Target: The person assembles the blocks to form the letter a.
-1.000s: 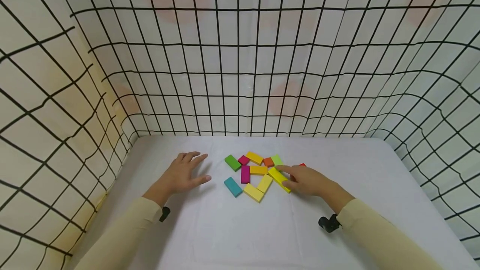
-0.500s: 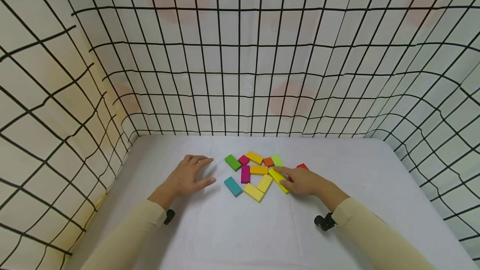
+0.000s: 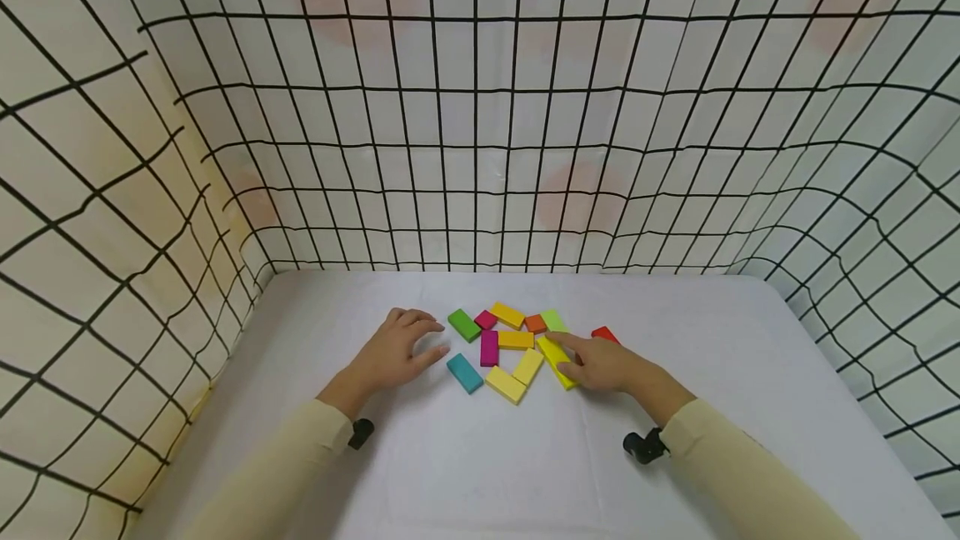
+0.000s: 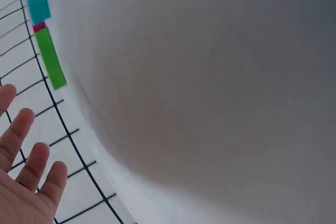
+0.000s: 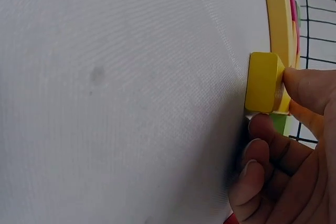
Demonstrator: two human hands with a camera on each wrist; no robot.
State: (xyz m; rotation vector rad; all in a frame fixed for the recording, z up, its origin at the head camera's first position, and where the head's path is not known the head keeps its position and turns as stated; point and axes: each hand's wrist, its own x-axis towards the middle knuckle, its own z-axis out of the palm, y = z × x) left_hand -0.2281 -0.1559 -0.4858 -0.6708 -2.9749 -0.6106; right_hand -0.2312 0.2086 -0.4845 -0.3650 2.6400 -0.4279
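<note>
My right hand [image 3: 603,363] grips a long bright yellow block [image 3: 553,357] at the right side of a group of coloured blocks. In the right wrist view the thumb [image 5: 310,88] lies against one side of that block, and other fingers curl by its opposite side. My left hand [image 3: 397,352] hovers just left of the group with fingers loosely spread, holding nothing. Nearest to it are a green block [image 3: 464,325] and a teal block [image 3: 465,373]. Two pale yellow blocks [image 3: 506,385] meet at an angle beside the bright yellow one.
Magenta [image 3: 489,348], orange-yellow [image 3: 516,341], orange [image 3: 536,323] and light green [image 3: 553,321] blocks fill the rest of the group. A red block [image 3: 606,334] lies partly behind my right hand. Black-grid walls surround the white table [image 3: 480,465] at the back and sides.
My left hand has moved right, closer to the green and teal blocks. My right hand has shifted slightly left, turning the yellow block a little; more of the red block shows.
</note>
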